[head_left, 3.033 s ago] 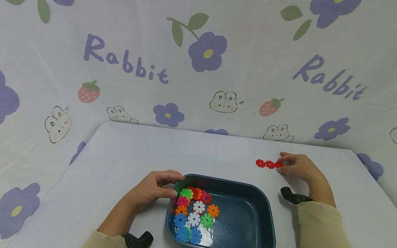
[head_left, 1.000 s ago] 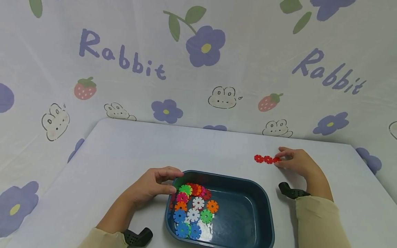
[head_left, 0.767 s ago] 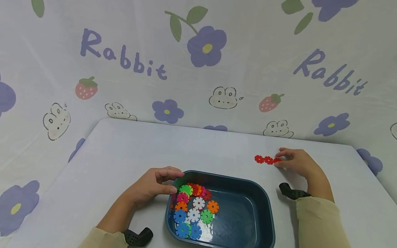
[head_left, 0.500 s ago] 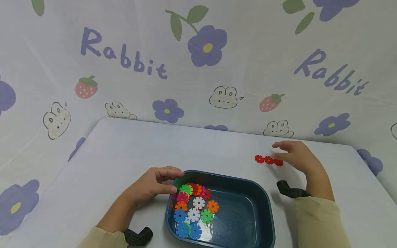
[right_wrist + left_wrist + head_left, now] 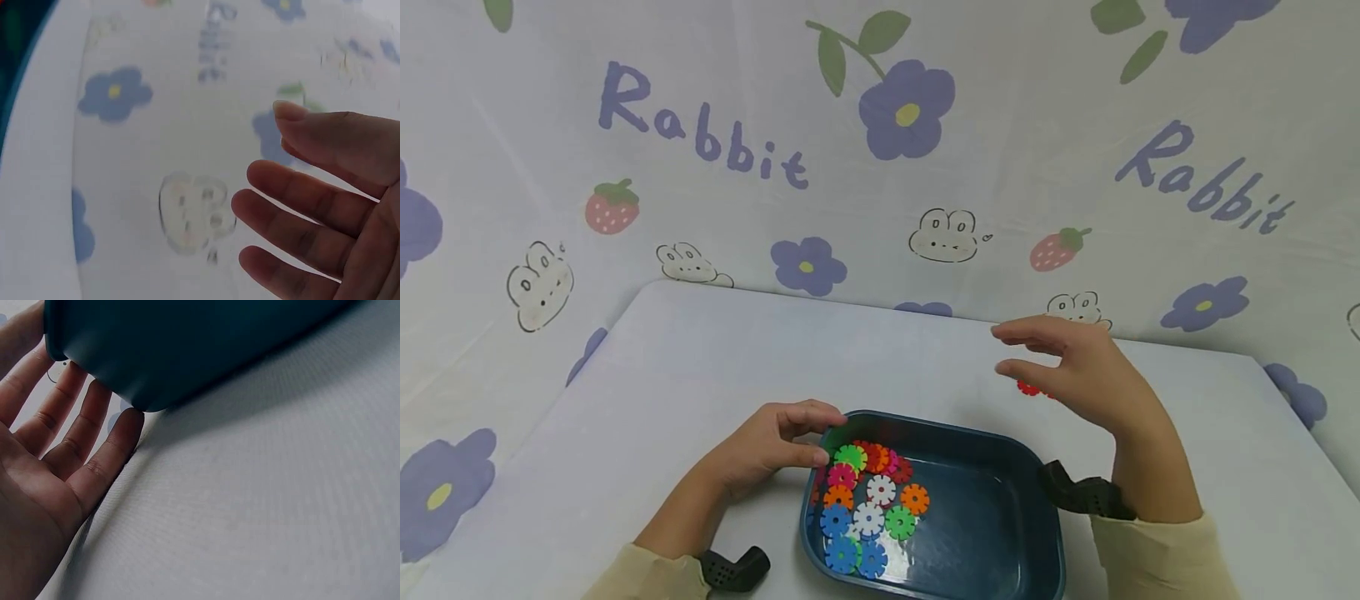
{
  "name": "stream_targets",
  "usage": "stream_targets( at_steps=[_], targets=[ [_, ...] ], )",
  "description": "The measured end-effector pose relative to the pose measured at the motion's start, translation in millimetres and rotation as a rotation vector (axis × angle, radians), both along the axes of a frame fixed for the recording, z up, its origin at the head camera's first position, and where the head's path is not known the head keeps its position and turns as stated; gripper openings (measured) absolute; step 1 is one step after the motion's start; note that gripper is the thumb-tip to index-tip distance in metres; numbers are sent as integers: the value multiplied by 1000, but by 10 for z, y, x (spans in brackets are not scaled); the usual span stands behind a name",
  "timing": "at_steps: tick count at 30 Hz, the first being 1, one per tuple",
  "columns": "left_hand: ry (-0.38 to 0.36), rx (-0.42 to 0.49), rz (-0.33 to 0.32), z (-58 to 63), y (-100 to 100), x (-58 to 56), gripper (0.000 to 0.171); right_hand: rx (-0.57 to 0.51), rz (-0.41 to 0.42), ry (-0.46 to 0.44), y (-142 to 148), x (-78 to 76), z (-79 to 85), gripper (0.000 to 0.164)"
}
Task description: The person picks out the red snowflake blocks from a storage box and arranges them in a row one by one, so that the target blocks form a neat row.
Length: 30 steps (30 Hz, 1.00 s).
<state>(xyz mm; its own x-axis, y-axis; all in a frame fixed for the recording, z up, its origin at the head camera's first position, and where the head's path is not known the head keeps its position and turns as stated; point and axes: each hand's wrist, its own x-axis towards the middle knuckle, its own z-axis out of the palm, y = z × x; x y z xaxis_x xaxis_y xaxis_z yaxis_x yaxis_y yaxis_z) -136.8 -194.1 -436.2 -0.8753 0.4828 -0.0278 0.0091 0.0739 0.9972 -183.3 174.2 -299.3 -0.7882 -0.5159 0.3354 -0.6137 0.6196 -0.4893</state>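
Note:
My left hand [image 5: 775, 442] holds the far left corner of a dark blue plastic tray [image 5: 955, 427], thumb and fingertips against its rim. From below, the left wrist view shows the fingers [image 5: 94, 469] touching the outside of the tray wall [image 5: 187, 350]. Several notched plastic snowflake discs [image 5: 868, 518] in mixed colours lie in the tray's left half. My right hand [image 5: 1082, 371] is raised over the table right of the tray, thumb and fingers [image 5: 294, 240] apart with nothing between them. Behind it, a row of red snowflake discs [image 5: 1028, 388] lies on the table, mostly hidden.
The white table [image 5: 737, 350] ends at a backdrop cloth [image 5: 715, 75] printed with rabbits, flowers and strawberries. Black wrist devices sit on the left wrist [image 5: 736, 572] and the right wrist [image 5: 1086, 493], the right one close to the tray's right rim.
My right hand has let go of the rightmost red disc in the row, then risen and moved left towards the tray. My left hand and the tray have stayed in place.

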Motion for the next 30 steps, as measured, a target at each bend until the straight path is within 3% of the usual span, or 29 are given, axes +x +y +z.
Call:
stream_targets(
  at_steps=[5,10,30],
  targets=[
    [-1,0,2,-5,-20,2,38,-4,182,41,-330,194,44,40],
    [-8,2,0,1,-26,-1,37,2,294,-77,-602,307,-5,39],
    [7,21,-13,-11,-24,-12,38,154,442,-450,-985,266,-359,41]
  ],
)
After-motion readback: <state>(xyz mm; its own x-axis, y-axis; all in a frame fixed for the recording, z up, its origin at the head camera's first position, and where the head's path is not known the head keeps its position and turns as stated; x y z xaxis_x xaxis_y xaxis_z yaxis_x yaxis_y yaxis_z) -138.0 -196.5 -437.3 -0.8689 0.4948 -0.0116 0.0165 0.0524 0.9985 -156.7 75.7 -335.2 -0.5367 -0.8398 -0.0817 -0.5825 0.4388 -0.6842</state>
